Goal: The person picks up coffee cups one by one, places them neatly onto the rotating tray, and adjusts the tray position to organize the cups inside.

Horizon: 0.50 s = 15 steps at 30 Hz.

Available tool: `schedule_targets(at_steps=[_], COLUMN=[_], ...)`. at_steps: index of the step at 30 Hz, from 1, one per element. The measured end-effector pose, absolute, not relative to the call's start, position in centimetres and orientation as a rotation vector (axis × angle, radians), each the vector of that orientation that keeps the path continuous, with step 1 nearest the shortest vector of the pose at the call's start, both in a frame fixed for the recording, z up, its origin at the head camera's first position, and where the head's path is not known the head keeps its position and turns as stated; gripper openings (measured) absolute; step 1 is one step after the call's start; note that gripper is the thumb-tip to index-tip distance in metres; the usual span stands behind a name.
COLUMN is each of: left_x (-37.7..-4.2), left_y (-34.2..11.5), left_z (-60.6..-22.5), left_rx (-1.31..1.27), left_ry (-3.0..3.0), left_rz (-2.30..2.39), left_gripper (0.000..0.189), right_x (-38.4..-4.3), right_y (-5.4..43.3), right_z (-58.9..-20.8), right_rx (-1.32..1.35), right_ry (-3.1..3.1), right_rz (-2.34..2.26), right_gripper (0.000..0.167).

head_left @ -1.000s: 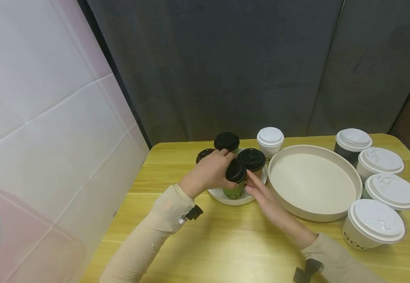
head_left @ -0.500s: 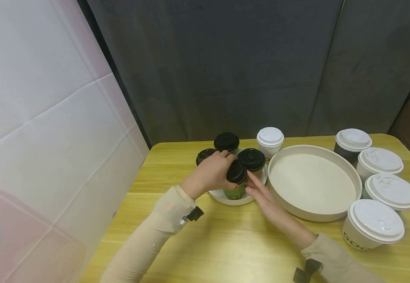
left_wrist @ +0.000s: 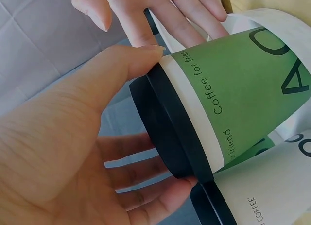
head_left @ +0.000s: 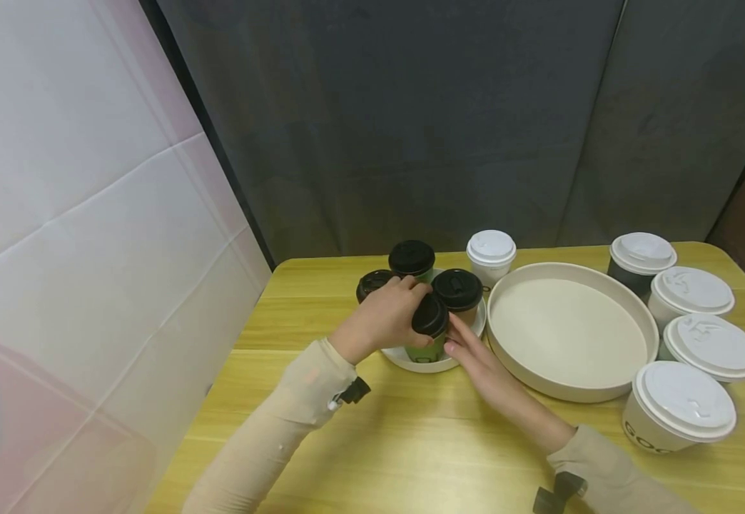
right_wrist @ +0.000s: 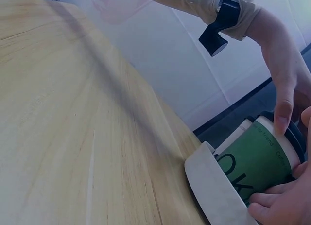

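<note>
My left hand [head_left: 382, 320] grips a green paper coffee cup [left_wrist: 238, 84] from above, thumb and fingers around its black lid [left_wrist: 167, 123]. With its fingers straight, my right hand [head_left: 488, 371] touches the cup's other side. The cup stands at the front of a small white round tray [right_wrist: 209, 179], within its raised rim. On the same tray are several more black-lidded cups: one at the back [head_left: 412, 258], a brown one [head_left: 459, 289] at the right, and one at the left [head_left: 372, 283], partly hidden by my left hand.
Right beside the small tray lies a larger cream round tray [head_left: 571, 328] with nothing in it. A white-lidded cup [head_left: 491, 257] stands behind, between the trays. Several white-lidded cups and tubs [head_left: 681, 410] line the right side. A dark partition [head_left: 411, 128] rises behind the table.
The left hand and the green cup have shifted very slightly to the right. The right hand and the other cups look the same.
</note>
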<state>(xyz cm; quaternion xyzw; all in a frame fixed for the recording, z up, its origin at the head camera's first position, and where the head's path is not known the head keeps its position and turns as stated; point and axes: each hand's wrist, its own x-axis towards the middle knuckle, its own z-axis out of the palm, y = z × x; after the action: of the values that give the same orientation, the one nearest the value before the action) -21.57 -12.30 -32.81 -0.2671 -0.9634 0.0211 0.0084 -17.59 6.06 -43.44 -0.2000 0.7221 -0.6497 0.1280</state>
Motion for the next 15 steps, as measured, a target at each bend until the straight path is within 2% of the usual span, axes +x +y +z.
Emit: schedule_targets(at_steps=[15], left_x=[-21.11], left_y=[-12.36], left_z=[-32.77], left_rx=[-0.812], left_ry=[-3.036], left_rz=[0.123], left_gripper=[0.086], right_x=[-17.33], right_y=[6.05], right_z=[-43.25], right_rx=[-0.562], right_ry=[2.115], right_rz=[-1.87], right_gripper=[0.06])
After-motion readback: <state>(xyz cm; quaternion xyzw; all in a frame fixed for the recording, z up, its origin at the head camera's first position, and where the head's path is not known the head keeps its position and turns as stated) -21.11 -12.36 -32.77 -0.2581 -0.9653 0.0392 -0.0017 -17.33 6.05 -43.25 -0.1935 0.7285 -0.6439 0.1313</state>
